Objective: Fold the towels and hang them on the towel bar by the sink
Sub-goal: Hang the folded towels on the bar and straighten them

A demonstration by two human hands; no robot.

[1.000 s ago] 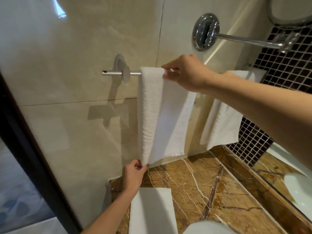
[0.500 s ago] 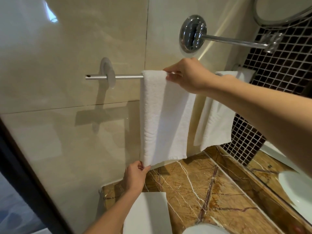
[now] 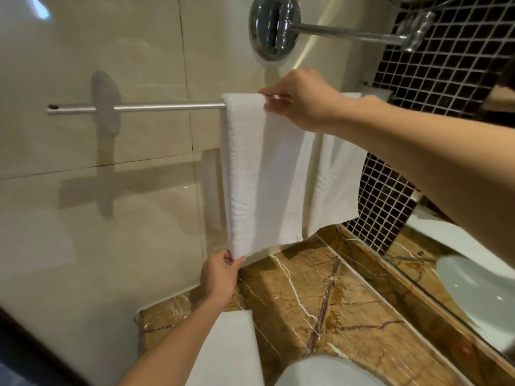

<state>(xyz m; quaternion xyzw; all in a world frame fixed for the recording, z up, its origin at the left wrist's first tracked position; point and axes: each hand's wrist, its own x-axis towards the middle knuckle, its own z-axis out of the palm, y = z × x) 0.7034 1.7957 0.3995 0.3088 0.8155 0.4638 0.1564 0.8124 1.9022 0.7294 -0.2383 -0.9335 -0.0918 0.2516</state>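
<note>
A folded white towel (image 3: 259, 174) hangs over the metal towel bar (image 3: 156, 106) on the beige tiled wall. My right hand (image 3: 301, 100) pinches the towel's top edge at the bar. My left hand (image 3: 220, 275) pinches its bottom left corner just above the counter. A second white towel (image 3: 334, 188) hangs on the same bar to the right, partly hidden behind my right arm. Another folded white towel (image 3: 225, 349) lies flat on the counter under my left forearm.
The brown marble counter (image 3: 320, 302) runs below the bar. A white sink basin (image 3: 473, 291) sits at the right. A chrome wall mount with a swing arm (image 3: 278, 26) juts out above the bar. Dark mosaic tiles (image 3: 434, 68) cover the right wall.
The hanging towel and both hands have slid right along the bar, leaving more bare bar on the left. The grips are unchanged.
</note>
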